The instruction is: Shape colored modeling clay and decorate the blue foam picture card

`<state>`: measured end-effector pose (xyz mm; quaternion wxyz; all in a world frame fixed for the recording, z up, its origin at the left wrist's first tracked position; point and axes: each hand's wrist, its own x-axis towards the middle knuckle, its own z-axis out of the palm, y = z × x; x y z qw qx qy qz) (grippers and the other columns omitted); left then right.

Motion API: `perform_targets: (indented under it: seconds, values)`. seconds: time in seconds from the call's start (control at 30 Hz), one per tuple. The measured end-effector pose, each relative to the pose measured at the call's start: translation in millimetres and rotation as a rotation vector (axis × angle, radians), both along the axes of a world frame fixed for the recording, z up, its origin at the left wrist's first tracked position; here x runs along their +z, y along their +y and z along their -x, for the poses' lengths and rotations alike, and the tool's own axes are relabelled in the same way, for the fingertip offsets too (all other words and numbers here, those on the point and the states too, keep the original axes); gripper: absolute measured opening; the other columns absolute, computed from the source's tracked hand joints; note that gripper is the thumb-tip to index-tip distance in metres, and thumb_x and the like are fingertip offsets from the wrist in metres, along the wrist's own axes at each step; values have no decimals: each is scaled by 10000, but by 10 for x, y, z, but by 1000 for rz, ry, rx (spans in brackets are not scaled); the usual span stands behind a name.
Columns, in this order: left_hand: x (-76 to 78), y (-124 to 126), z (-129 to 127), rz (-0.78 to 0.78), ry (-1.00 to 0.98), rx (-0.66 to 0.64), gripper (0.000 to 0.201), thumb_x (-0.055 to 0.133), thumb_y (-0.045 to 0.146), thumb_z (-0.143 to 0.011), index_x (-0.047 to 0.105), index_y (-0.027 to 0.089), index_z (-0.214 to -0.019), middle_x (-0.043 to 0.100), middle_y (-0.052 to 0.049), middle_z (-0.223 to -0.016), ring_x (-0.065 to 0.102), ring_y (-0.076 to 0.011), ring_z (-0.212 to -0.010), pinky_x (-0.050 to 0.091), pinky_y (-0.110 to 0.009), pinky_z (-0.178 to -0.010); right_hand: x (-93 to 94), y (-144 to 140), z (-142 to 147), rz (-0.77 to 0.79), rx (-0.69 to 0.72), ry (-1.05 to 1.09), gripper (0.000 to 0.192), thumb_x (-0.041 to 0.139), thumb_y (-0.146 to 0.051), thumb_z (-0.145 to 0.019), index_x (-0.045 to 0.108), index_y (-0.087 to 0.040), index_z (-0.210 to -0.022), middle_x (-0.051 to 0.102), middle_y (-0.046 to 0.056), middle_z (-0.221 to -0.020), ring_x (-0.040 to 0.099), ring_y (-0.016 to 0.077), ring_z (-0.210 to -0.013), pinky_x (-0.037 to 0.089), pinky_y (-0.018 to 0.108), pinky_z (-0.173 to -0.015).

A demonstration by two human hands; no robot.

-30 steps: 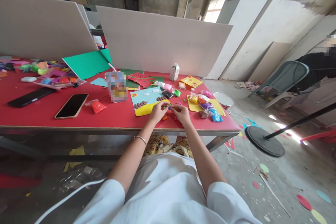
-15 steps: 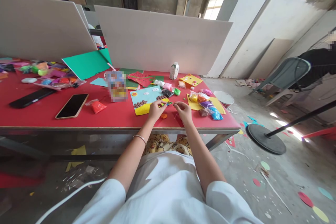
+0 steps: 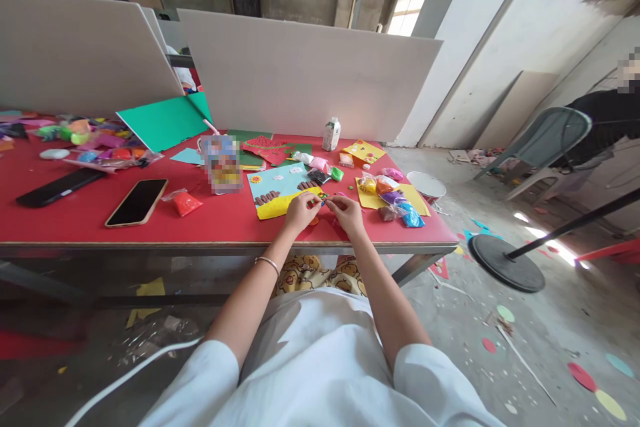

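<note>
Hands have drawn together, left hand (image 3: 300, 211) and right hand (image 3: 346, 212) pinching a clay bit (image 3: 323, 201) beside clay bags (image 3: 395, 203)

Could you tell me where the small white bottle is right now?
The small white bottle stands upright at the red table's far edge, against the grey board, left of the yellow card.

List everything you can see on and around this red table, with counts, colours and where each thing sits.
red table: one, across the view
light blue and yellow craft card: one, before the hands
black smartphone: one, left of the card
orange clay bag: one, beside the smartphone
coloured clay bags: several, right end, on yellow paper
white bottle: one, table's far edge
green foam sheet: one, leaning far left
white bowl: one, table's right corner
left hand: pinching a small piece over the card's edge
right hand: pinching beside it
</note>
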<state>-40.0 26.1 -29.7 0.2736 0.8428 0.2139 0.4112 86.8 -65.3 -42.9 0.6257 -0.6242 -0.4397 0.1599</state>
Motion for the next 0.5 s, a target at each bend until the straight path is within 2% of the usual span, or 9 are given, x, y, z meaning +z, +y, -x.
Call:
perform_targets:
  seconds: [0.17,0.33,0.43,0.5]
  values:
    - [-2,-24,2,-16,-50,-1,122,617,145,-824,722,183,-873,717,-47,-915,655,-160,-842,526,-265,-741,15,-12,-5,-30,-64,91,431,697,-523,-688,734,-139,-882,741,97,-823,678,219,-746,530,329,-711]
    - [-55,-55,-21,-120,69,-24,304,576,112,-835,691,212,-1099,686,-55,-1103,636,-194,-996,536,-313,-835,14,-16,32,-36,-26,128,434,709,-499,-679,737,-156,-942,752,97,-843,699,229,-770,546,352,-757]
    - [-75,-53,-21,-166,109,-102,362,532,72,-833,684,235,-1119,668,-41,-1138,609,-191,-1059,520,-317,-892,22,5,63,-60,-82,166,419,702,-501,-670,724,-148,-896,748,105,-845,695,224,-757,558,358,-750]
    - [-69,-52,-11,-162,106,-90,360,522,64,-827,695,236,-1091,670,-39,-1117,603,-189,-1064,514,-320,-905,73,-46,35,-54,-120,144,389,685,-485,-676,706,-145,-865,743,112,-855,691,222,-760,561,359,-750]
